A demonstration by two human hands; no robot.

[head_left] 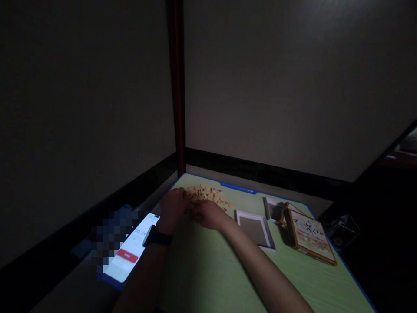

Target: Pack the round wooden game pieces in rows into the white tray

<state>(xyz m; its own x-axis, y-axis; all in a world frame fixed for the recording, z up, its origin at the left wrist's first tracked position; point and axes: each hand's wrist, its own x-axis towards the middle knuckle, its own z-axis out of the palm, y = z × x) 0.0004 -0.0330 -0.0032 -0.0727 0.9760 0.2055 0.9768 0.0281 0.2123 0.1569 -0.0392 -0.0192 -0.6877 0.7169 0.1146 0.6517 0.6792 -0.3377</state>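
Note:
A heap of round wooden Chinese chess pieces (206, 191) with red and dark characters lies near the far left corner of the green table (198, 269). My left hand (174, 204), with a dark watch (158, 237) on its wrist, is at the left edge of the heap, its fingers curled inward. My right hand (208, 213) reaches the near side of the heap, close to the left one. Its fingers are bent and closed. Shadow and the hands themselves hide the fingertips, so anything held in them does not show.
A lit phone (130, 250) showing a timer lies at the table's left edge. Right of the pieces is a shallow open box tray (272, 237); another tray (269, 208) sits behind. A printed box lid (312, 234) leans at the right. Walls (260, 87) enclose the far and left sides.

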